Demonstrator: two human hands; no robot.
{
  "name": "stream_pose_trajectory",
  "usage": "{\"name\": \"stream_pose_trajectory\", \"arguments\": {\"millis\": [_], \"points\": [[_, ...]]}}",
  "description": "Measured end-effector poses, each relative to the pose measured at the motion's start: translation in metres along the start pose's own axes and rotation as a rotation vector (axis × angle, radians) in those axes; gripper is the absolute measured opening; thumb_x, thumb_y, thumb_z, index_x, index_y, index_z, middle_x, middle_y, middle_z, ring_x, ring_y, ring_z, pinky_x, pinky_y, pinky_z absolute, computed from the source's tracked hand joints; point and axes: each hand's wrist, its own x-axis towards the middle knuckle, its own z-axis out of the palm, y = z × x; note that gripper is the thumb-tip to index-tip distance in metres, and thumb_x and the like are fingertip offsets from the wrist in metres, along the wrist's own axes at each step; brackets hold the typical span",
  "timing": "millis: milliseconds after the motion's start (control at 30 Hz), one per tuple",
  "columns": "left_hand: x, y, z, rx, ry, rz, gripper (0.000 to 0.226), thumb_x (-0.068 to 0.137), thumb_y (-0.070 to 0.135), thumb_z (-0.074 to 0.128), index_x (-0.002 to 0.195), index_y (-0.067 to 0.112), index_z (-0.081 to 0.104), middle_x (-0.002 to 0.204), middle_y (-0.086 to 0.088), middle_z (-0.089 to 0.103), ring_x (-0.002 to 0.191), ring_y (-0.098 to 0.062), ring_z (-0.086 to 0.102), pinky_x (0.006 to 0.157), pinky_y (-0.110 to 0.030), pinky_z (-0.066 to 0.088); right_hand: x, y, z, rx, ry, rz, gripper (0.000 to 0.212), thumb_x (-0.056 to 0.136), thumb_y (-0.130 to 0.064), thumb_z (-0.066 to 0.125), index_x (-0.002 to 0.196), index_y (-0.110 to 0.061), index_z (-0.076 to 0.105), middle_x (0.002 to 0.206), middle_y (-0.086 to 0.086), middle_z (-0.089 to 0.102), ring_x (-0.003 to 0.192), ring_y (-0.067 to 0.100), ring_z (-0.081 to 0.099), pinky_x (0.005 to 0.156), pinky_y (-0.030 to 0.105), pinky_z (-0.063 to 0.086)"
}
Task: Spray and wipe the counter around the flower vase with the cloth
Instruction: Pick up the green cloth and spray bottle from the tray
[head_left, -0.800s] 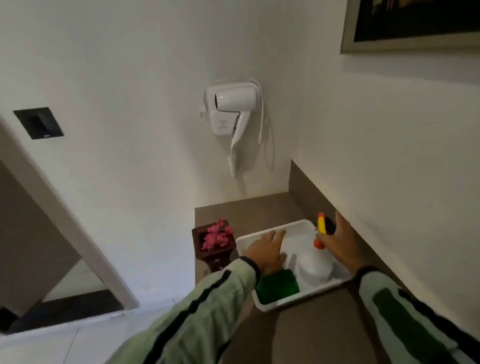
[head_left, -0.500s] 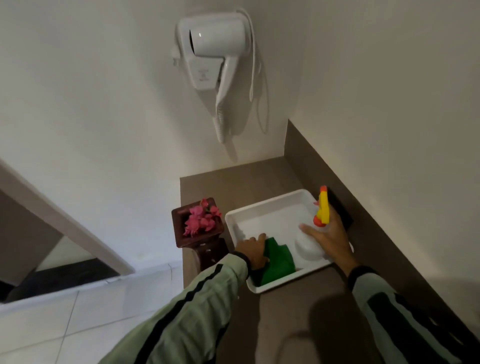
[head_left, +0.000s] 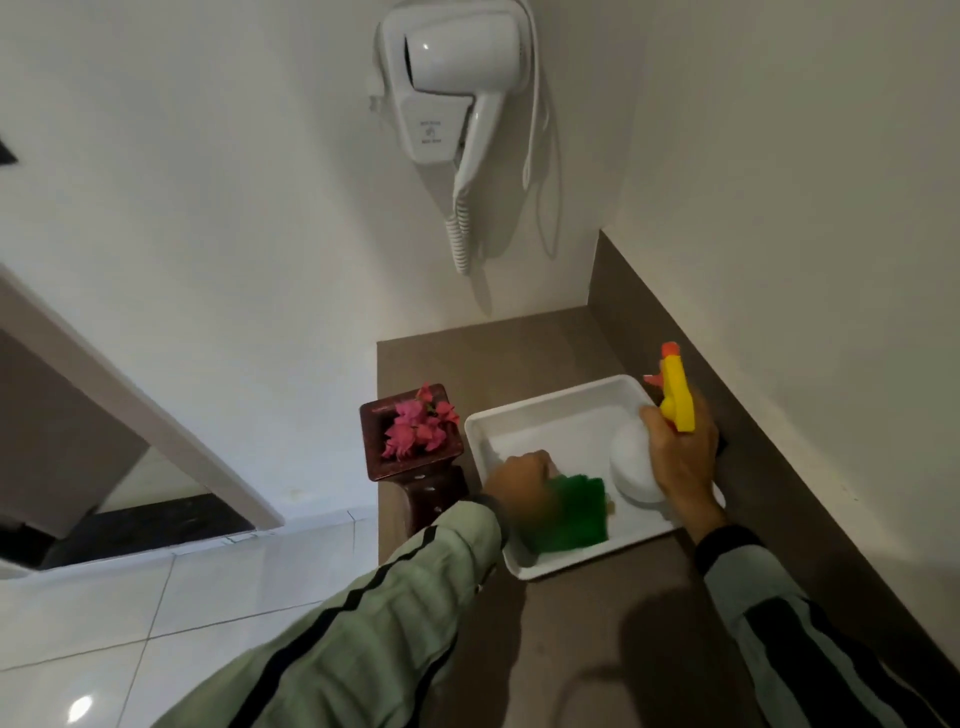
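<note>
You are reaching into the white tray with both hands, and both are on their tools now. A moment ago your right hand was only coming up to the spray bottle; now its fingers are wrapping the white body just under the yellow and orange nozzle, and the bottle is standing upright at the tray's right edge. You are holding it firmly, though whether its base is lifting off the tray floor cannot be told.

Your left hand is blurring as it moves over the green cloth, which is lying in the near corner of the tray. The fingers are curling onto the cloth's left edge, but the blur is hiding whether they are actually pinching it or just pressing on it.

The vase, dark wood with pink flowers, is standing just beside the tray's left rim, at the counter's outer edge. The brown counter around it is looking dry and unwiped, so the job proper is not yet starting; you are at the pick-up stage. The tray is crowding the vase, so watch your left sleeve as the cloth is coming out, since a knock could be tipping the vase toward the floor.
</note>
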Motion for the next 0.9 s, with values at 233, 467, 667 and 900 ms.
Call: {"name": "stream_pose_trajectory", "arguments": {"millis": [233,467,667,900], "points": [[-0.082,0.015,-0.024,-0.226,0.216,0.148,0.057,0.079,0.019,0.075,0.126,0.025,0.045,0.109,-0.010,0.070,0.095,-0.027,0.067,0.084,-0.040,0.057,-0.032,-0.071,-0.025,0.058,0.099,-0.196,0.021,0.083,-0.045,0.056,0.103,-0.042,0.063,0.100,-0.009,0.067,0.094,0.020,0.064,0.085,0.043,0.056],[-0.170,-0.042,-0.021,-0.430,0.255,0.055,0.033,0.084,0.024,0.075,0.115,0.018,0.066,0.111,-0.006,0.072,0.101,-0.019,0.067,0.092,-0.036,0.056,-0.103,-0.081,-0.019,0.124,-0.227,-0.075,0.039,0.078,-0.008,0.055,0.101,-0.037,0.069,0.097,-0.018,0.071,0.087,0.000,0.063,0.083,0.029,0.055],[-0.219,-0.101,-0.015,-0.601,0.375,-0.091,0.023,0.083,0.027,0.076,0.105,0.023,0.070,0.104,-0.002,0.075,0.093,-0.013,0.071,0.084,-0.031,0.060,-0.170,-0.046,0.016,0.067,-0.384,0.131,0.042,0.086,-0.012,0.059,0.094,-0.053,0.068,0.097,-0.010,0.074,0.091,0.008,0.068,0.077,0.025,0.054],[-0.248,-0.129,-0.010,-0.623,0.460,-0.182,0.025,0.081,0.028,0.079,0.104,0.020,0.071,0.098,0.000,0.076,0.089,-0.015,0.072,0.080,-0.032,0.060,-0.207,-0.032,0.034,-0.042,-0.403,0.129,0.018,0.091,-0.008,0.055,0.098,0.006,0.063,0.091,0.034,0.063,0.078,0.044,0.060,0.074,0.057,0.053]]}}
